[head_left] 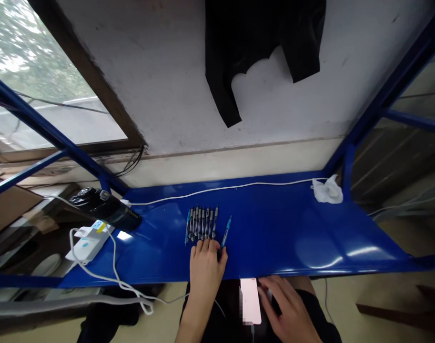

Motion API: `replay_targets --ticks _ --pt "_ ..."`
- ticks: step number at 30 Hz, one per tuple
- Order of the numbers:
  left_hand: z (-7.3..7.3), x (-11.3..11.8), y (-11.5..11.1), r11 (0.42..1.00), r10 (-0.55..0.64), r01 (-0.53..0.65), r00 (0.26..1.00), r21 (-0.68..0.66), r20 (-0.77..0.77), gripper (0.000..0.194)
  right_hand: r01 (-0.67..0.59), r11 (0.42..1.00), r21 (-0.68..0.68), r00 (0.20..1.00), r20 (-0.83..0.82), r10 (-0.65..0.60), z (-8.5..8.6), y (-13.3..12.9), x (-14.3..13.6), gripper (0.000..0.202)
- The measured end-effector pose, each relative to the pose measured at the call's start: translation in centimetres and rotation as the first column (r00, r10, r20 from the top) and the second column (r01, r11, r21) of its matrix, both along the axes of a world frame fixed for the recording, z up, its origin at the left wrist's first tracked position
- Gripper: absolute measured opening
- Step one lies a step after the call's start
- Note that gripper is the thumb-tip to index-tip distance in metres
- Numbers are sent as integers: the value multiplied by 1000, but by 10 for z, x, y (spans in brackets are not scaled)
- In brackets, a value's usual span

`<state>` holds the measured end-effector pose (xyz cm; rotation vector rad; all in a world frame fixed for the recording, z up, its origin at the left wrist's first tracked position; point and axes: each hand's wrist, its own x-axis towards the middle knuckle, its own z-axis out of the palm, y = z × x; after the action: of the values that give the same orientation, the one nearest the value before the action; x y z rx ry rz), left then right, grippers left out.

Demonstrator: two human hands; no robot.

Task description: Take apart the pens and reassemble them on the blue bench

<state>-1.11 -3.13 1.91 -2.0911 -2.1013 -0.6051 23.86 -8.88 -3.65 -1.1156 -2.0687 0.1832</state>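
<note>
Far left: white plastic power strip [86, 247] beside a glossy black bottle [106, 209]. Mid-left on the glossy blue tabletop [274, 228]: row of slim pens with grey tops and dark barrels [203, 221], a light-blue pen [187, 227] at its left end. Left hand [206, 262] curls at the row's lower ends; cannot tell whether it grips anything. Just right, a slanted blue-and-clear pen [227, 231] lies apart, lower end by the thumb. Judgement: lining-up mostly done; this pen remains outside the row. Below the edge, right hand [288, 309] is bent beside a pale pink phone [251, 300]; grasp unclear. Far right: crumpled white wrapping [327, 189].
</note>
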Motion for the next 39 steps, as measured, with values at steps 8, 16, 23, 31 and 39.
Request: replay_targets --ticks 8,16,23,31,39 --pt "56 39 -36 928 -329 235 882 291 337 19 -292 942 165 956 92 280 87 81 -44 45" --pt "-30 77 -94 956 -284 79 500 283 819 27 -545 806 -231 351 -936 -31 115 158 -47 52" --pt "-184 70 -99 826 376 135 590 -547 714 52 -858 505 97 -363 -810 -461 100 278 -44 54" --pt "-236 54 -69 615 529 155 647 -774 549 61 -898 433 80 -336 -761 -555 45 291 -51 55" --pt "-246 53 -77 686 485 223 571 -693 663 67 -865 498 66 -362 -769 -526 48 295 -44 52"
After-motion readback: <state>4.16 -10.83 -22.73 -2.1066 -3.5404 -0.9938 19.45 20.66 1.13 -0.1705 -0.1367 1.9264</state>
